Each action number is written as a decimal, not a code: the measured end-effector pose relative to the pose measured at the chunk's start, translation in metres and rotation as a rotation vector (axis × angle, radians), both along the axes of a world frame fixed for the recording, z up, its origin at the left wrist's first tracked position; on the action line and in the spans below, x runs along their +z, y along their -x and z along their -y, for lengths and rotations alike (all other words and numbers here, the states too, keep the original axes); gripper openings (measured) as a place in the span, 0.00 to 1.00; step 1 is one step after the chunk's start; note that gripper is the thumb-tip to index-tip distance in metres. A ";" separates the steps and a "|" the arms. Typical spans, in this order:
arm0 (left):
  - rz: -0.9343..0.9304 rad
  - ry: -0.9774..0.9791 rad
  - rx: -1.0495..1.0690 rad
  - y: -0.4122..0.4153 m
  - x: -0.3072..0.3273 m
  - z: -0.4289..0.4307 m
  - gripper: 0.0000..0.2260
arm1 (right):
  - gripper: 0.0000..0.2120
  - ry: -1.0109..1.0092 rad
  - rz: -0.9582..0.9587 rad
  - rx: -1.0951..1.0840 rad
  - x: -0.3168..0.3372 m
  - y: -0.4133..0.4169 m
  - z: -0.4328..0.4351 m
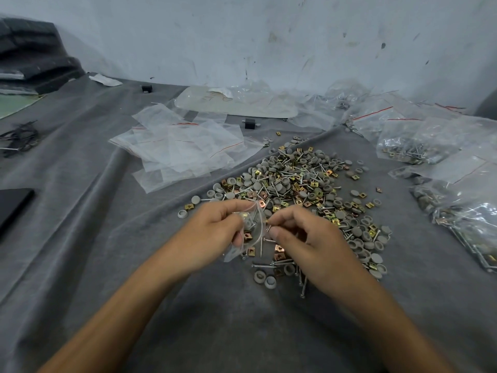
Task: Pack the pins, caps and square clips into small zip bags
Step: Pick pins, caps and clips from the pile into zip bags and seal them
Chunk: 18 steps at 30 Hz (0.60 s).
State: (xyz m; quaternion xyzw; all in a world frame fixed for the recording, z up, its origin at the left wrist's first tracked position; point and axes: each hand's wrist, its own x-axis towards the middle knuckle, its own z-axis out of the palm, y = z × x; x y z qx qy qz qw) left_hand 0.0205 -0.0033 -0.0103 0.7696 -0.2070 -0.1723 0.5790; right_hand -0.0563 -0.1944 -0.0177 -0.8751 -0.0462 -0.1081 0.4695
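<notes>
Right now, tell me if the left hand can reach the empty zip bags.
Probably yes: only cloth lies between the left hand and the empty zip bags, but it grips a part-filled bag.

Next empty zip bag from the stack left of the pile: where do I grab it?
Pinch the corner of the empty zip bag that juts toward the parts pile, coming from the right. The bags lie flat and overlapping on the cloth; that free corner probably lifts one bag alone.
</notes>
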 end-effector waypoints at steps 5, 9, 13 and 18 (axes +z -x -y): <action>0.001 -0.005 -0.039 0.005 0.003 0.005 0.25 | 0.07 -0.177 -0.018 -0.019 -0.004 0.000 -0.003; 0.001 -0.046 -0.039 0.007 0.002 0.006 0.20 | 0.10 -0.123 -0.003 -0.017 -0.005 -0.001 -0.008; 0.001 -0.049 -0.030 0.008 0.001 0.007 0.20 | 0.07 -0.147 0.032 -0.017 -0.006 0.000 -0.011; -0.003 -0.061 -0.031 0.007 0.001 0.007 0.19 | 0.05 -0.109 0.083 -0.022 -0.004 0.001 -0.013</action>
